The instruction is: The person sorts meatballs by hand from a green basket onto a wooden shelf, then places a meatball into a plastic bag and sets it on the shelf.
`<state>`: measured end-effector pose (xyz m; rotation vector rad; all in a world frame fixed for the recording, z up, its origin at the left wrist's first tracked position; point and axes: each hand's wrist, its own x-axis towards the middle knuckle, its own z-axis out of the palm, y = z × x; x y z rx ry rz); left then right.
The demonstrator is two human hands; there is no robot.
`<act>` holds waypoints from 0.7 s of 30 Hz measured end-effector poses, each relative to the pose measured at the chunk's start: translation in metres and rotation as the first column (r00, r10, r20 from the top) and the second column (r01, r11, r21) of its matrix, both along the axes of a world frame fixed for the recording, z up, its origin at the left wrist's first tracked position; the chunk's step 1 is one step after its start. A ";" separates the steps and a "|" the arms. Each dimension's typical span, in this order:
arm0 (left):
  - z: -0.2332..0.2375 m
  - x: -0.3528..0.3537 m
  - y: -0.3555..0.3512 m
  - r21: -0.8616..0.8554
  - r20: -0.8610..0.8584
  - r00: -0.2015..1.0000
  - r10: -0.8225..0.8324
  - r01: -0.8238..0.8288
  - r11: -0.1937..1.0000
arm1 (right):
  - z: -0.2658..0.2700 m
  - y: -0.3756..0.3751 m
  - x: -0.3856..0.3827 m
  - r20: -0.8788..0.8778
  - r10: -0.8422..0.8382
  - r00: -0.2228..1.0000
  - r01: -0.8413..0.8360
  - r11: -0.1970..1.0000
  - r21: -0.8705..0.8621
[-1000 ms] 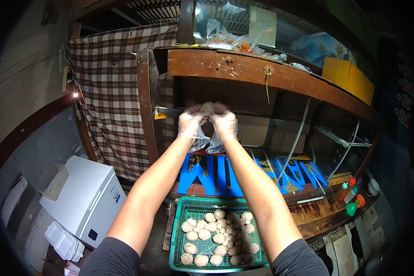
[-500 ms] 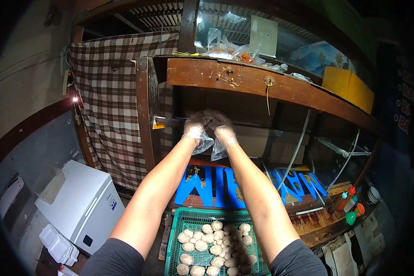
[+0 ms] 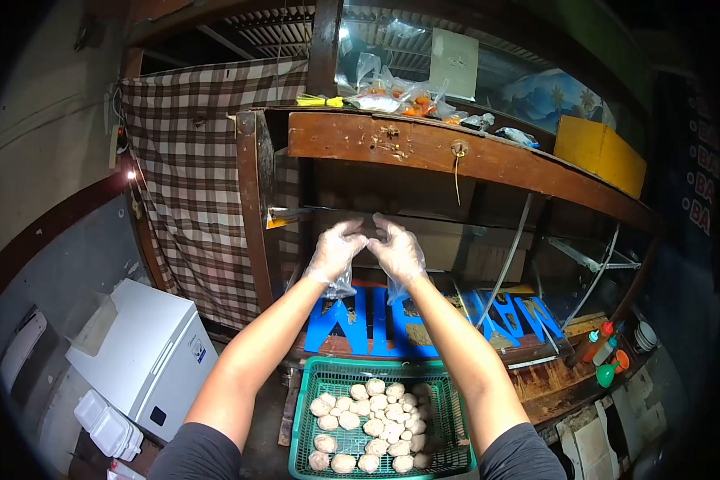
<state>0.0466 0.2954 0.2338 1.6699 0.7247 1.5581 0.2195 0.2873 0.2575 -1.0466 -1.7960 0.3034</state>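
Both my hands wear loose clear plastic gloves and are raised in front of the wooden stall, above a green plastic basket. My left hand [image 3: 335,251] has its fingers curved and apart, with nothing visible in them. Close beside it, my right hand [image 3: 398,253] is held the same way, its thumb touching or nearly touching the left thumb. Below my hands is the green basket [image 3: 302,424], where many pale, lumpy balls [image 3: 374,426] of different sizes lie, resembling meatballs. My right forearm's shadow darkens those at the right.
A wooden beam [image 3: 360,138] crosses ahead, with plastic bags [image 3: 412,102] and a yellow box [image 3: 598,156] on top. Blue lettering [image 3: 338,328] spans the stall's lower panel. At left stand a white cooler box [image 3: 148,360] and foam containers [image 3: 108,424]. Squeeze bottles [image 3: 596,344] stand at right.
My hands have come down from the dark space under the beam into the light, and their fingers now show apart. The view has shifted slightly; the balls still lie in the basket.
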 end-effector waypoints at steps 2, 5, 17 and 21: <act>-0.003 -0.003 -0.025 0.045 -0.089 0.996 0.025 -0.021 0.999 | 0.002 -0.027 0.003 0.126 -0.034 0.991 0.030 0.999 0.032; -0.012 -0.005 -0.061 0.100 -0.196 0.980 0.030 -0.010 0.995 | -0.012 -0.052 0.013 0.157 0.055 0.986 -0.077 0.987 0.142; -0.047 -0.020 -0.183 0.069 -0.373 0.919 0.129 -0.111 0.991 | -0.060 -0.169 0.034 0.173 0.067 0.983 -0.043 0.989 -0.139; -0.075 -0.025 -0.210 -0.066 -0.346 0.937 0.040 -0.067 0.996 | -0.078 -0.207 0.041 0.106 -0.004 0.994 0.032 0.962 -0.270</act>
